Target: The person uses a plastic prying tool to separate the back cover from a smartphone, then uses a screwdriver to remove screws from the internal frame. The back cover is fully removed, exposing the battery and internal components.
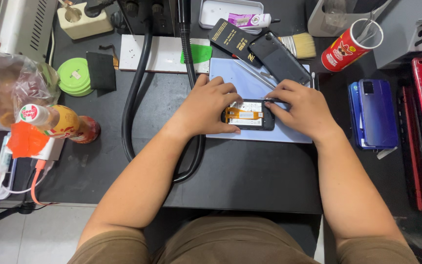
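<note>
Steadying the opened black phone with its orange flex cable (248, 115) on the pale blue work mat (289, 134), your left hand (206, 108) clamped its edge while your right hand (305, 108) pinched thin metal tweezers (271, 100); prising inside seemed underway, calling for a light touch.

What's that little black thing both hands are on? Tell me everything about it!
It is a small phone with its back taken off, so its insides show: a black frame, pale parts and an orange ribbon strip across the middle. It lies flat on a light blue mat on the dark table. The left hand holds its left end, and the right hand rests on its right end, pressing a thin metal tool to its top edge.
</note>
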